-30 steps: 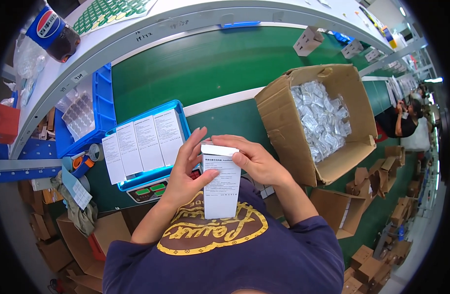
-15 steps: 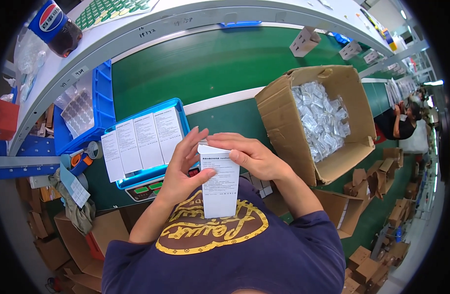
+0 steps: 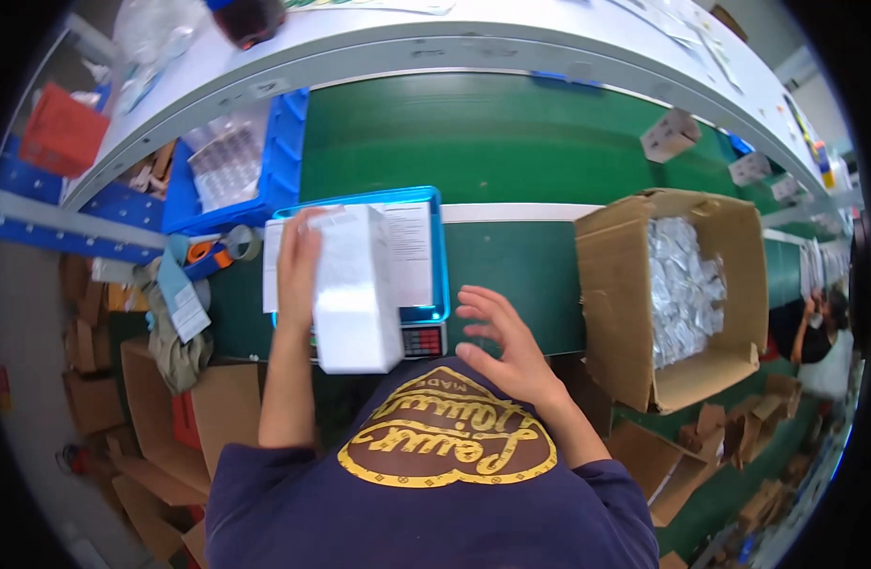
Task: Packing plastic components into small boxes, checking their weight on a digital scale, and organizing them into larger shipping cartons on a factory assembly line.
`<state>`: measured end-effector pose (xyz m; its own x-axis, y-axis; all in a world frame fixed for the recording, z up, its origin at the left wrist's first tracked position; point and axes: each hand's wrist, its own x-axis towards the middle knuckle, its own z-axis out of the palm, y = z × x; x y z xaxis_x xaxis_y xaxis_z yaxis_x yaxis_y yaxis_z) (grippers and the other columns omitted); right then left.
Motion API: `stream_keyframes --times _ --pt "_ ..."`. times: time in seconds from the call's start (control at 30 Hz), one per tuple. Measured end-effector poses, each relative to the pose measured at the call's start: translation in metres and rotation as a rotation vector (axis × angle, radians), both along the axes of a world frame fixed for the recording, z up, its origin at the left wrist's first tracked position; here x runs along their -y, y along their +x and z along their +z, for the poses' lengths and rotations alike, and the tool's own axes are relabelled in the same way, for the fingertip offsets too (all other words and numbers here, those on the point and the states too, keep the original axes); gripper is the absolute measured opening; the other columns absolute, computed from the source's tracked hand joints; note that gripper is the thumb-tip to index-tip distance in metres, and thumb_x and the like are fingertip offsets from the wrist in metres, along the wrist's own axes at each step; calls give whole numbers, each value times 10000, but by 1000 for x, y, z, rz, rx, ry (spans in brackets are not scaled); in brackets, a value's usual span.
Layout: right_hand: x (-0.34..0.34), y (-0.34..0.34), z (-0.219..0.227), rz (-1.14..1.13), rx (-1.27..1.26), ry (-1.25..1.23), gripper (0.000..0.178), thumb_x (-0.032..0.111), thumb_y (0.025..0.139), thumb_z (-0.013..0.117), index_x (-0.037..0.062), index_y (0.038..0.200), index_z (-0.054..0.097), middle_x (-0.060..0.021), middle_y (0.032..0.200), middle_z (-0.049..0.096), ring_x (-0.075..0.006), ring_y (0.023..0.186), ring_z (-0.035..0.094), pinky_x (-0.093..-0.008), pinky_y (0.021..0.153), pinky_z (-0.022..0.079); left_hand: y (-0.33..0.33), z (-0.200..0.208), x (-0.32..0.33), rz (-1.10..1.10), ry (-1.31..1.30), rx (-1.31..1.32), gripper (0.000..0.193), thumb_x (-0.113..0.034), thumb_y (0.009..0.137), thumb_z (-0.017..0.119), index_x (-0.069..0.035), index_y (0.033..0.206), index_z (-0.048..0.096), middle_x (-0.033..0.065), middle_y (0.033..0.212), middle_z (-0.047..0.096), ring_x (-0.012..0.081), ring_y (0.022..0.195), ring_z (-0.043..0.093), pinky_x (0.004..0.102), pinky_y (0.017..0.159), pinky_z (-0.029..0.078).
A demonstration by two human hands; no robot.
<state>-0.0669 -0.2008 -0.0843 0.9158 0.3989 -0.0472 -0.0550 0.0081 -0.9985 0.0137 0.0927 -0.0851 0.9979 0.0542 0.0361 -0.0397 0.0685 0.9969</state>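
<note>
A white shelf (image 3: 540, 30) above a green belt (image 3: 473, 142), dark green worktable (image 3: 521, 256), green floor (image 3: 724, 488) at right.

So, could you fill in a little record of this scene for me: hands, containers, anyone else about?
Left hand: gripping a white box by its left side
Right hand: empty, fingers apart, right of the tray
Blue tray: more white boxes in it, partly hidden
Cardboard carton: open, right side, silvery packets inside
Co-worker: far right, dark top
</note>
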Motion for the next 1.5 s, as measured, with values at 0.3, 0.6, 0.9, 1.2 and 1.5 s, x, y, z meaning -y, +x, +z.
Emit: stream_keyframes --times 0.3,0.6,0.9,1.2,1.5 --pt "-17 41 -22 -52 41 -275 353 73 918 621 77 1268 576 -75 1291 545 -190 1180 552 -325 962 486 42 -32 -68 -7 775 -119 403 -316 1053 363 -141 1407 442 162 1279 580 268 1196 553 339 1012 399" --pt "-34 -11 -114 -175 -254 105 208 98 929 620 53 1131 598 4 818 592 -78 742 553 -228 657 448 65 -29 -91 -60 846 155 464 -309 1055 366 -96 1466 394 138 1464 467 290 1314 480 341 1118 306" --pt "-115 -74 -167 158 -613 -392 134 201 965 626 81 1021 606 19 738 550 -41 704 494 -211 633 417 9 -13 -157 374 264 144 318 -285 1053 436 -42 1168 607 101 1142 652 201 1119 611 339 1044 422" --pt "-161 -114 -171 107 -726 -68 223 233 926 677 69 1033 570 56 786 488 -39 730 446 -193 667 385 15 -43 -175 236 278 84 253 -247 1020 511 -53 1122 638 88 1108 662 186 1093 616 294 937 452" --pt "-182 -121 -205 -21 -624 -73 126 130 929 668 72 1008 590 56 771 516 -25 714 450 -186 639 376 14 -52 -178 223 443 209 220 -215 1000 542 -51 1105 646 80 1151 635 200 1091 598 301 973 436"
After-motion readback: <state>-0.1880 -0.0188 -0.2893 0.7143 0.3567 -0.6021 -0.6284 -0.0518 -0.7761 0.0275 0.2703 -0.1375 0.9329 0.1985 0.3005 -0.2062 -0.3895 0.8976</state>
